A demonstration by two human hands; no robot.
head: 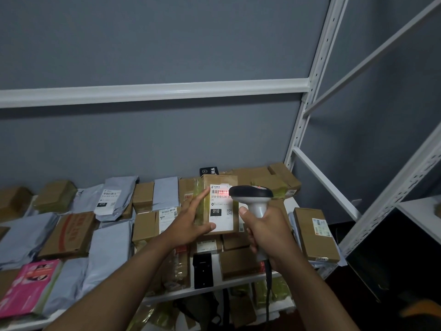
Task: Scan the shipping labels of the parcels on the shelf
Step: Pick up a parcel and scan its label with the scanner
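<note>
Between the two hands, a brown cardboard parcel (220, 204) stood tilted up above the others on the white shelf (238, 281), its white shipping label (220, 209) facing the camera. The left hand (191, 220) steadied it from the left side, fingers laid straight along the taped edge and the thumb pressed against the label's lower corner. The right hand (265, 232) was wrapped round the grip of a handheld scanner (254, 199), whose dark head sat just right of the label, overlapping its edge. A red glow lay across the barcode near the top of the label, so this parcel seemed to be mid-scan.

How much was already finished could not be read from the view, since nothing marked a scanned parcel from an unscanned one. Plenty looked left to do. Left of the left hand lay grey mailer bags, one (108, 201) with its label up, more brown boxes and a pink packet (28, 287) near the front edge. Right of the right hand lay a flat box (315, 235) with a label showing. Several parcels showed no label at all and would likely need turning over first. More parcels showed on a lower shelf beneath the forearms.
</note>
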